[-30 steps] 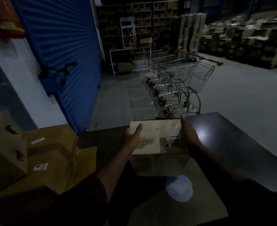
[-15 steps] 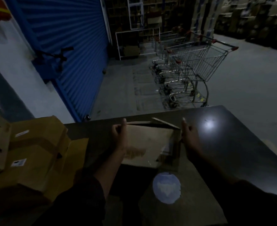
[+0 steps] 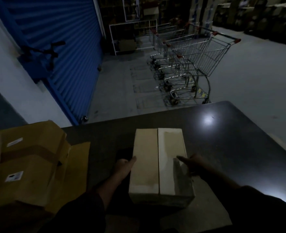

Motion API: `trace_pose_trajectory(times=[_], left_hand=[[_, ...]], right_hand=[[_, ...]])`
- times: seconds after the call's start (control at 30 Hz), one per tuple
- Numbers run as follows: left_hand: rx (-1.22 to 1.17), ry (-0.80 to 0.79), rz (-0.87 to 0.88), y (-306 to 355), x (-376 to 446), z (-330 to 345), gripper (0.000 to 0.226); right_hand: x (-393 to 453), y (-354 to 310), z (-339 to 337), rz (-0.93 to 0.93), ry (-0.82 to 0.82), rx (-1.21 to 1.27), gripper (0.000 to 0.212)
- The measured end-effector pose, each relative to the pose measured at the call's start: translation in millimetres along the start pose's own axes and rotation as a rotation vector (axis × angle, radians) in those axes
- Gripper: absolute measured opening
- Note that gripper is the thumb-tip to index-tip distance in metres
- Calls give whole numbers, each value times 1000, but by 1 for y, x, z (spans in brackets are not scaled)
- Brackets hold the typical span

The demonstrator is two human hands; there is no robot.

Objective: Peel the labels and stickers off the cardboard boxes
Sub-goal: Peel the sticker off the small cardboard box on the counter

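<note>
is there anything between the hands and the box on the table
Nothing visible. The left hand already touches the left side of the pale cardboard box, and the right hand lies at its right edge with a finger on the top. No label shows on the top face, which is all plain cardboard.

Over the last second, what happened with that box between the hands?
The box was tipped over on the table; its closed, plain top now faces up. The left hand and right hand remained at its sides. The stacked boxes with white labels stayed put.
</note>
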State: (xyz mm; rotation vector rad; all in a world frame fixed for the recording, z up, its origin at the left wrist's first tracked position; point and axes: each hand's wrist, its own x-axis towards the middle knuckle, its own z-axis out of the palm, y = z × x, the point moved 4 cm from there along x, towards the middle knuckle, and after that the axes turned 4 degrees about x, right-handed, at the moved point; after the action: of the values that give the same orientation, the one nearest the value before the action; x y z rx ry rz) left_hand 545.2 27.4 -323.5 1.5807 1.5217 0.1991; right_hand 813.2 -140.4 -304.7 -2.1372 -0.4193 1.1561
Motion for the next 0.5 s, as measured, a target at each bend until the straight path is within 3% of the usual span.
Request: trace_pose_trajectory(times=[0.23, 0.4, 0.5], left_hand=[[-277, -281, -66, 25, 2, 19, 70], [-332, -119, 86, 55, 19, 3, 74], [-385, -36, 157, 76, 24, -13, 88]], right_hand=[[-25, -19, 31, -269, -26, 126, 32], [-15, -55, 14, -367, 228, 37, 73], [-15, -82, -1, -467, 321, 135, 58]])
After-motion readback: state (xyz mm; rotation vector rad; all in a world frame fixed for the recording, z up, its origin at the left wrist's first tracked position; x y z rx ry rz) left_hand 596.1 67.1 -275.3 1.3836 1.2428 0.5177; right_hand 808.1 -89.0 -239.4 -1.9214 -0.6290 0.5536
